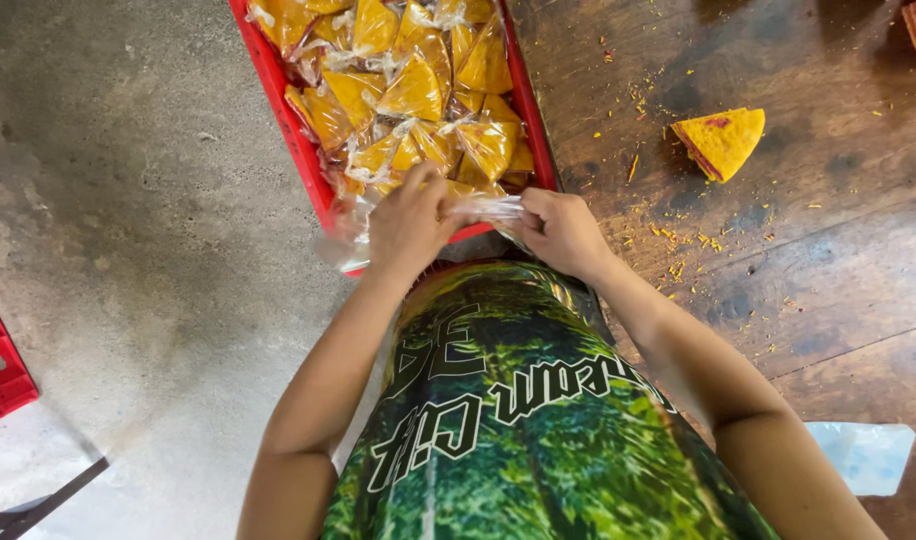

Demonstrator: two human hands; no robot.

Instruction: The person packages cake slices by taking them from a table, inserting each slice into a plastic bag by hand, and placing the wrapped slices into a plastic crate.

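Observation:
My left hand (pixel 408 225) and my right hand (pixel 561 232) are both closed on the twisted top of a clear plastic bag (pixel 483 207), pulled taut between them. They hover over the near end of a red crate (pixel 296 130). The crate is filled with several clear bags of orange-yellow triangular pieces (pixel 413 95). What the held bag contains is hidden under my hands.
A dark wooden table (pixel 818 250) on the right carries orange crumbs and one loose orange wedge (pixel 720 140). A pale plastic bag (pixel 863 455) lies at its near edge. Grey concrete floor on the left, with another red crate (pixel 0 365) at the left edge.

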